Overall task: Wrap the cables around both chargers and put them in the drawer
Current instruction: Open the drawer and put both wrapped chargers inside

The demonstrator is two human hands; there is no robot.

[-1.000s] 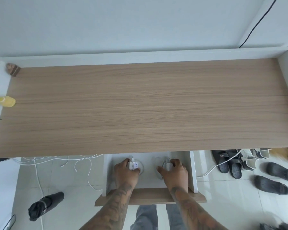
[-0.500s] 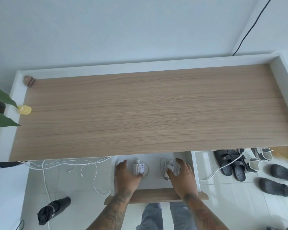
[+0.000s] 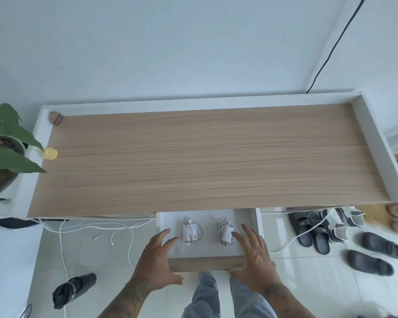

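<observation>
Two white chargers with their cables wound around them lie side by side in the open drawer (image 3: 207,263) under the wooden desk top: the left charger (image 3: 190,232) and the right charger (image 3: 226,234). My left hand (image 3: 157,260) hovers over the drawer's front left corner, fingers spread, holding nothing. My right hand (image 3: 255,258) rests over the front right corner, fingers apart, its fingertips close beside the right charger but not gripping it.
The wooden desk top (image 3: 211,157) carries a yellow item (image 3: 50,153) and a small brown object (image 3: 55,117) at the left. A plant (image 3: 2,143) stands left. Loose white cables (image 3: 97,228) hang below the desk; a folded umbrella (image 3: 74,290) and several shoes (image 3: 345,237) lie on the floor.
Both hands let go of the chargers and drew back toward the drawer's front edge. The chargers stay in the drawer. The camera view shifted upward and back.
</observation>
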